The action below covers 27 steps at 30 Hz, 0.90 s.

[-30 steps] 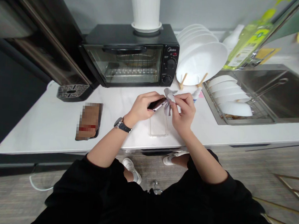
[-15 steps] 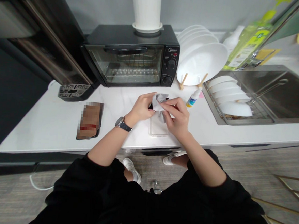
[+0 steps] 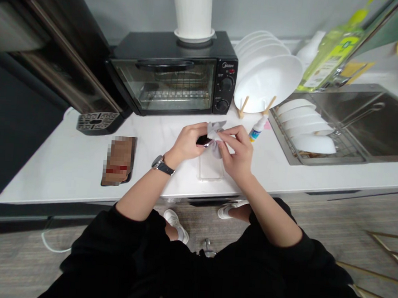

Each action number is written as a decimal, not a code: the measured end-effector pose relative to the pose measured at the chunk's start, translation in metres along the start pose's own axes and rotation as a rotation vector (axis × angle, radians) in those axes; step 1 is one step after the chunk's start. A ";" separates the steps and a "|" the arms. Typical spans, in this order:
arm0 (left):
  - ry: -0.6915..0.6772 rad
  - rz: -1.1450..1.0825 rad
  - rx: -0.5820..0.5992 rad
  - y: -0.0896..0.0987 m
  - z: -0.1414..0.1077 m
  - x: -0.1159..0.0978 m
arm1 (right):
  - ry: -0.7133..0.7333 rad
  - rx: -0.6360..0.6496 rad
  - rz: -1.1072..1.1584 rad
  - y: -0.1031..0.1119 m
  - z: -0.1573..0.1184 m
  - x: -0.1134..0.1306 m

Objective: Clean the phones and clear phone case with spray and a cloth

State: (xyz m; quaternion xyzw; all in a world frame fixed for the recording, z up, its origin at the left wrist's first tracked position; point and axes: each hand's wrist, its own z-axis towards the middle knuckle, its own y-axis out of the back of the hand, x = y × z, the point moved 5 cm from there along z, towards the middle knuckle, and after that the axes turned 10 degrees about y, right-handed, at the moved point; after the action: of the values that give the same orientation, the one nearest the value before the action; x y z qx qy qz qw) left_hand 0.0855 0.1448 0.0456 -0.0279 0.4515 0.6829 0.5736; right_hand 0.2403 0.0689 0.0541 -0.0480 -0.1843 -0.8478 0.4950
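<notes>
Two hands' fingers (image 3: 190, 137) are closed: the left hand (image 3: 185, 144) grips a slim, stiff, probably slippery smartphone (image 3: 202, 140), best held by its edges, while the right hand (image 3: 240, 153) pinches a soft, light grey cloth (image 3: 216, 136) against it. Beneath them, a clear phone case (image 3: 210, 167) lies on the white worktop (image 3: 64, 176), with a small dropper bottle (image 3: 257, 130) to the right.

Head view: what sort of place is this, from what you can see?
Most likely a small kitchen, at home or in a staff area: a Midea toaster oven, a stainless steel sink, and white plates in a wire dish rack.

Left hand (image 3: 187, 143) holds phone (image 3: 203, 140), right hand (image 3: 239, 152) cloth (image 3: 216, 140)
</notes>
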 end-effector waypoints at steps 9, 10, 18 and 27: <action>0.092 -0.166 0.032 0.000 -0.003 0.003 | 0.162 0.090 0.067 -0.012 -0.002 0.025; 0.088 -0.149 0.026 0.000 -0.003 0.003 | 0.161 0.086 0.064 -0.011 -0.002 0.022; -0.061 0.013 0.020 0.000 0.000 -0.007 | -0.019 -0.036 -0.017 0.011 0.002 -0.014; 0.005 -0.034 0.010 -0.001 -0.001 0.001 | 0.106 0.015 -0.006 -0.002 -0.002 0.013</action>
State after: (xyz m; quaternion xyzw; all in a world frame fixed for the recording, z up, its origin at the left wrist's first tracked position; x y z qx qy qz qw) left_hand 0.0850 0.1445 0.0439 -0.0344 0.4560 0.6705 0.5842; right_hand 0.2317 0.0584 0.0556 0.0010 -0.1643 -0.8491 0.5020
